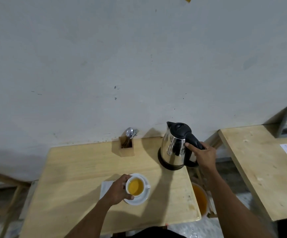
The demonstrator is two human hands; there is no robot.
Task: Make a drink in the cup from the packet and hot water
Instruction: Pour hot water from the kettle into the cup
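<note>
A white cup (136, 186) full of yellow-orange liquid stands on a white saucer (139, 200) near the middle of the wooden table (74, 169). My left hand (118, 189) wraps around the cup's left side. A steel kettle (175, 146) with a black lid and handle sits upright on its black base at the table's back right. My right hand (202, 155) grips the kettle's handle. A white packet or napkin (105, 186) lies just left of the saucer, partly hidden by my left hand.
A wooden holder (127, 146) with spoons and forks stands at the back edge against the wall. A bucket of orange liquid (200, 200) sits on the floor right of the table. A second wooden table (259, 169) with printed papers is further right.
</note>
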